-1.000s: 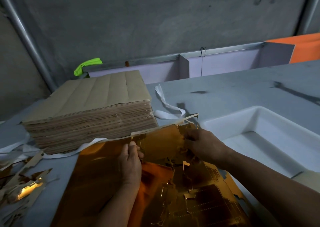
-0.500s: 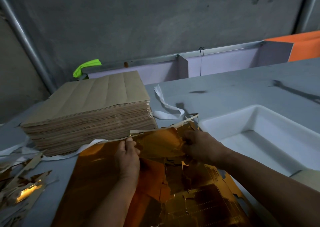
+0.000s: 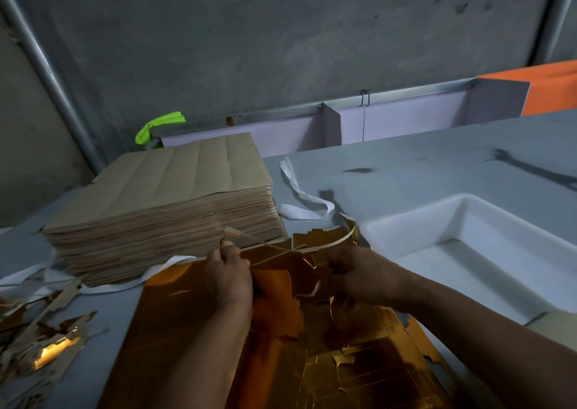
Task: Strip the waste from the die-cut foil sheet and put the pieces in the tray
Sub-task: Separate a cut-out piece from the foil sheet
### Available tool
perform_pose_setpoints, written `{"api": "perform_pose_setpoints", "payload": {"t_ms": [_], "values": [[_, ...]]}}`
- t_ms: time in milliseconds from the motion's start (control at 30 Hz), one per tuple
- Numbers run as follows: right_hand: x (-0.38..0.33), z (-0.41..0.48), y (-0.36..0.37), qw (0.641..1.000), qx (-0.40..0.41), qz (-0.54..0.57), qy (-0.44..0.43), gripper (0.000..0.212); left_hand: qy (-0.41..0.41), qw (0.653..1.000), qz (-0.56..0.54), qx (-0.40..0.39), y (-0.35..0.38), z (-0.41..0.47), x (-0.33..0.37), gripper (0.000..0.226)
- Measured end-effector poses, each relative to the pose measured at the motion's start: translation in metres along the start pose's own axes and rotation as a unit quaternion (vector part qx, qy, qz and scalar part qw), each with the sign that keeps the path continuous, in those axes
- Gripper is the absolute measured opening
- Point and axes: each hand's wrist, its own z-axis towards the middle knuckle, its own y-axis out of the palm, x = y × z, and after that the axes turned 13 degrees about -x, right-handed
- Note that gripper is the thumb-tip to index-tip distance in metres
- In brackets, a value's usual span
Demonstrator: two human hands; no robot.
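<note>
Worked at a grey table (image 3: 406, 171) with 2 bare hands over the gold foil sheet (image 3: 187, 315), spread flat on the near part of the top and running out past the bottom of the view. Pinched a thin pale waste strip (image 3: 343, 240) between thumb and curled fingertips of the left hand (image 3: 229, 279), raised a little above the sheet's far edge. Saw that strip arching rightward from the pinch, over the foil, up to a loose end near the tray's near-left corner. Clamped the right hand (image 3: 362, 276), fingers curled downward, on the crumpled, partly torn foil at the sheet's far right; could not tell how many layers lay under those fingers. Laid both forearms across the sheet. Noted die-cut pieces (image 3: 374, 374) with rows of perforations in the sheet's near right part, ragged along the right edge. Found the white tray (image 3: 390, 221) on the table just right of the foil, its near-left corner close to the right hand. Found a thick stack of brown sheets (image 3: 187, 174) just beyond the left hand, past the foil's far edge. Saw a white strap (image 3: 299, 196) looped on the table between the stack and the tray. Saw a scrap heap (image 3: 46, 346) of gold and brown trimmings at the far left, apart from the sheet.
</note>
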Motion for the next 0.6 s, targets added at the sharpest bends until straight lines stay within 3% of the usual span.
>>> {"api": "perform_pose_setpoints", "payload": {"t_ms": [300,600], "values": [[0.0013,-0.004,0.0016,0.993,-0.114,0.036,-0.02,0.023,-0.026,0.999,-0.007,0.028,0.0047,0.0024,-0.0043,0.022],[0.0017,-0.0022,0.0021,0.984,-0.172,0.028,-0.031,0.025,-0.014,0.999,0.025,0.035,0.0101,0.0061,-0.0085,0.032]]}}
